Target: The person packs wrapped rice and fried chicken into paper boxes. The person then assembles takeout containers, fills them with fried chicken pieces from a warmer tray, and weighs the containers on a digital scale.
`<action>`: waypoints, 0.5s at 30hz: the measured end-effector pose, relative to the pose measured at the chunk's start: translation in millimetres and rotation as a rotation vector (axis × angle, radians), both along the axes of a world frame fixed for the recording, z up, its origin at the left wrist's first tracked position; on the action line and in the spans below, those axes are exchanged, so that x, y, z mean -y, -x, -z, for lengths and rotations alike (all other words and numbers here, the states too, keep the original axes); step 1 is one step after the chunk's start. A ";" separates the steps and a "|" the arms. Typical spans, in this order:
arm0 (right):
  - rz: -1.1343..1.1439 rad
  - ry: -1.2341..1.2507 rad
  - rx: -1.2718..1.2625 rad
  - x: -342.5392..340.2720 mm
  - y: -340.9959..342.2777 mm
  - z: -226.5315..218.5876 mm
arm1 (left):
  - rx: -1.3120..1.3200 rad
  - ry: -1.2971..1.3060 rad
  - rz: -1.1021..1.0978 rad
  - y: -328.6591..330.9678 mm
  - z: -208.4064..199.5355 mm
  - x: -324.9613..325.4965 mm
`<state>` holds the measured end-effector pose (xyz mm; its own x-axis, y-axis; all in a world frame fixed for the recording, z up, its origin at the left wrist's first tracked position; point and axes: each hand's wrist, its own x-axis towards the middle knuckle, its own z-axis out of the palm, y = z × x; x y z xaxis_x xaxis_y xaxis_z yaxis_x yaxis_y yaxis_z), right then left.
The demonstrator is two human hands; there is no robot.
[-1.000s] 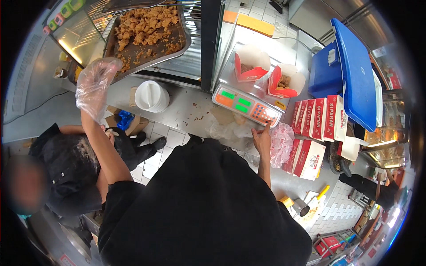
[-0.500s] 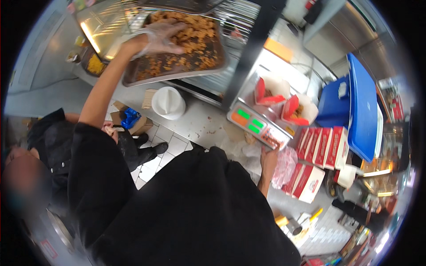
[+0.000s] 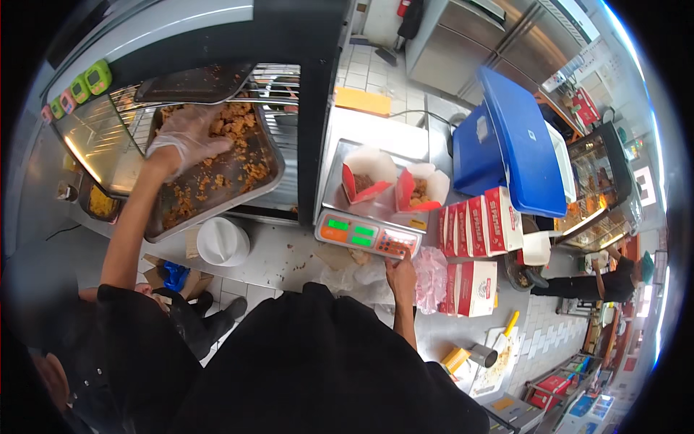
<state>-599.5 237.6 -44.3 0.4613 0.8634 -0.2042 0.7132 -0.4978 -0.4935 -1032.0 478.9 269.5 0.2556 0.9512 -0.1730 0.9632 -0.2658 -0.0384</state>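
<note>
My left hand, in a clear plastic glove, reaches over a dark metal tray of small brown fried pieces. Its thumb stands apart from the fingers, which lie at the pieces and are partly hidden; I make out nothing held. At the keypad of a digital scale is my right hand, bare, with a finger stretched to the keys and nothing in its grasp. Two open red-and-white paper boxes stand on the scale's pan: the left box and the right box, both with brown food inside.
The tray rests partly in a warming cabinet. Right of the scale are stacked red-and-white boxes, a pink plastic bag and a blue lidded bin. A white tub stands before the tray. Another person is close at my left.
The view has swung, so the tray and scale appear further left. My left hand stays over the fried pieces. My right hand has moved from the scale's edge up onto its keypad.
</note>
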 end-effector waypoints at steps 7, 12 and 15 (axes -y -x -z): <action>-0.044 -0.049 -0.013 -18.6 -12.3 13.0 | 0.142 0.048 -0.022 -9.6 19.2 -14.3; 0.029 0.016 -0.059 -24.5 -7.1 -12.0 | 0.134 0.005 -0.081 -1.0 35.0 -29.6; 0.001 -0.023 -0.052 -22.1 -5.0 -8.1 | 0.136 -0.047 -0.056 -0.4 30.3 -29.7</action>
